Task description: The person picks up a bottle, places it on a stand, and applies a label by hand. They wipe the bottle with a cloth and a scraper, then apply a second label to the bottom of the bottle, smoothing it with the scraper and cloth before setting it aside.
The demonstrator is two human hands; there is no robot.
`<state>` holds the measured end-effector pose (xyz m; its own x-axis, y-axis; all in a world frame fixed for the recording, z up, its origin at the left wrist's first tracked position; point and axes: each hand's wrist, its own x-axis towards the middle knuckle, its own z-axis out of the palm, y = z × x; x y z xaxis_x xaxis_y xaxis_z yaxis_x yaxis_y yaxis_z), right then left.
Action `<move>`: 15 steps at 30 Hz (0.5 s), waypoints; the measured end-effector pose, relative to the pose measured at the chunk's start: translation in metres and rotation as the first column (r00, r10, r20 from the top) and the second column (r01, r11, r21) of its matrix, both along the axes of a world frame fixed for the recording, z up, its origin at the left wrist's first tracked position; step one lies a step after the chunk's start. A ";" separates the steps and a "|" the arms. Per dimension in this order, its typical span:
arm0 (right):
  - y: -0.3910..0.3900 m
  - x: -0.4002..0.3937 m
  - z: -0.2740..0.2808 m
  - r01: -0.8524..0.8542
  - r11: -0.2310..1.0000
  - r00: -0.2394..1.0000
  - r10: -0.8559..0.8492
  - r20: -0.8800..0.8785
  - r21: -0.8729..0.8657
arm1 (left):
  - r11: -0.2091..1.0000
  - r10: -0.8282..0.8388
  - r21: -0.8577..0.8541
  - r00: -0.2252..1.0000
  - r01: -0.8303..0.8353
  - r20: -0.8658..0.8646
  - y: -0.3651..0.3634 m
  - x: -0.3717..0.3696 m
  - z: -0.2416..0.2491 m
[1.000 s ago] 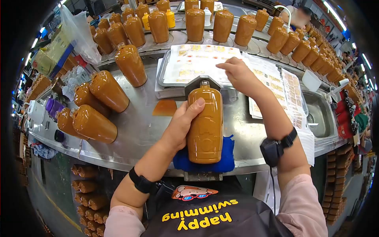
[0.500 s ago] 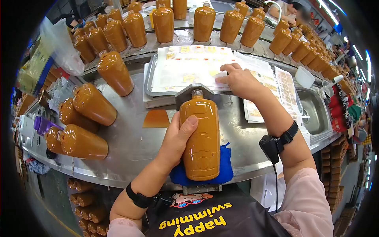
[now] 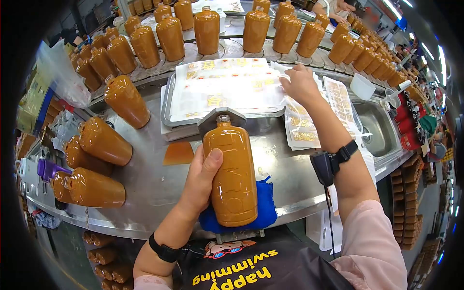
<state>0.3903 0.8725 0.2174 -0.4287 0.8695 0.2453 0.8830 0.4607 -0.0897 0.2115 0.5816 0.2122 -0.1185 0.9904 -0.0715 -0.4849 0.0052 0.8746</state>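
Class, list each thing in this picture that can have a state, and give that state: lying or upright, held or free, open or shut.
bottle: lying flat on the blue cloth, neck in the metal holder, gripped.
left hand: closed on the bottle.
right hand: on the label sheets, fingers bent.
conveyor bottles: upright.
bottles at left: lying on their sides.

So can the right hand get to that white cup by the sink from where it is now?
Probably yes. The right hand rests at the label sheets, and the white cup stands just to its right with only flat sheets between them; nothing upright blocks the way.
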 end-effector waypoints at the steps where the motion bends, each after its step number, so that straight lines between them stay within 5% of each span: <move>1: 0.006 -0.006 -0.003 0.060 0.995 0.998 -0.061 -0.009 -0.083 | 1.000 0.003 0.002 1.000 -0.003 -0.004 0.000 0.001 0.001; 2: 0.013 -0.008 -0.007 0.119 0.979 0.992 -0.123 -0.014 -0.166 | 1.000 0.005 0.004 1.000 -0.005 -0.008 0.001 0.001 0.002; 4: 0.030 -0.006 -0.023 0.080 0.923 0.918 -0.215 -0.333 -0.377 | 1.000 -0.009 -0.003 1.000 0.009 -0.014 0.000 0.001 0.003; 7: 0.029 -0.008 -0.020 -0.022 0.796 0.666 -0.440 -0.602 -0.605 | 1.000 -0.010 -0.001 0.999 0.010 -0.031 -0.001 -0.001 0.001; 10: 0.038 0.004 -0.020 0.054 0.964 0.802 -0.197 -0.563 -0.260 | 1.000 -0.007 -0.019 0.999 0.006 -0.033 -0.003 -0.001 0.001; 15: 0.070 0.079 -0.005 0.053 0.997 0.824 -0.071 -0.563 -0.049 | 0.997 -0.028 -0.077 0.999 0.026 -0.029 -0.004 -0.004 -0.005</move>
